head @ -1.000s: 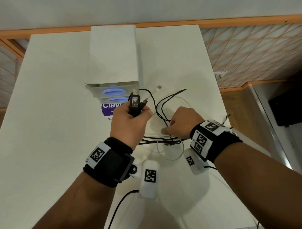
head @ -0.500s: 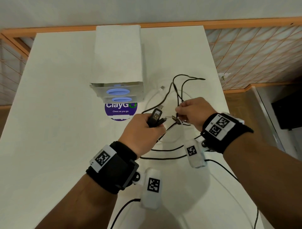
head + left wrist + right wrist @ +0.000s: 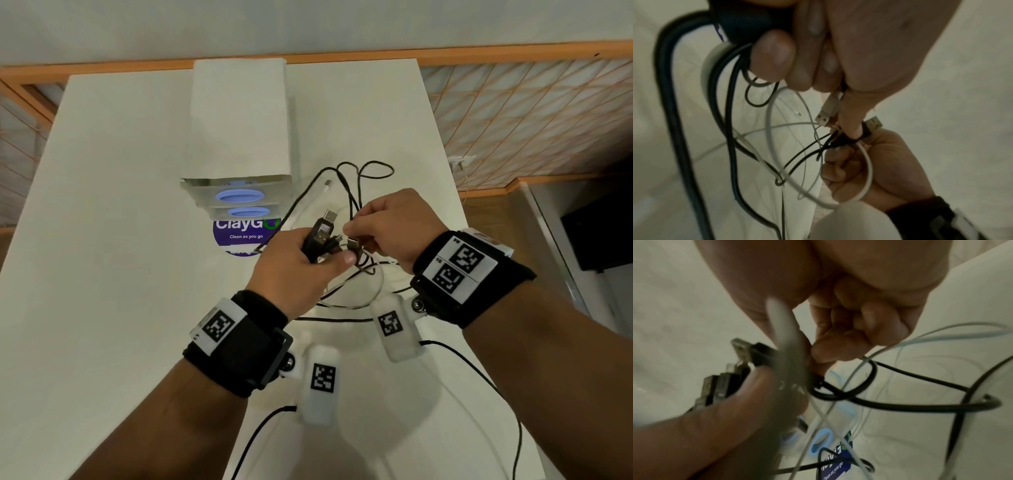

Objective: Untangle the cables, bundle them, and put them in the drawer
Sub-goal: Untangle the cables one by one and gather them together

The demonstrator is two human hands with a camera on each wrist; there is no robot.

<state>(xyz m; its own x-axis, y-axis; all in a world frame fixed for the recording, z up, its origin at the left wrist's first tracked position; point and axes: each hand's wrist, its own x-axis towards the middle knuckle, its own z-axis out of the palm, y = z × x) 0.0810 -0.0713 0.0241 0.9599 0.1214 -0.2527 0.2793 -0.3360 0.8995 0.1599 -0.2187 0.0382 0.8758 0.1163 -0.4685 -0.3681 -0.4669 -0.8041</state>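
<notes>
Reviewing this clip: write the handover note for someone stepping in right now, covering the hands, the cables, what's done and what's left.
Left hand: grips a cluster of black plug ends, raised above the table.
Right hand: pinches another plug beside that cluster.
Cables: black and white, crossed in loops on the table.
Drawer unit: both drawers closed.
Done: several ends gathered.
Left: untangle, bundle, open a drawer, stow.

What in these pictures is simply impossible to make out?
- How many cables there are: they cross in a tangle in every view.
- Drawer unit contents: both drawers are closed, head view.
- Left hand grip: the plugs' cords vanish inside its fist.
- Right hand fingertips: blurred in the right wrist view.
</notes>
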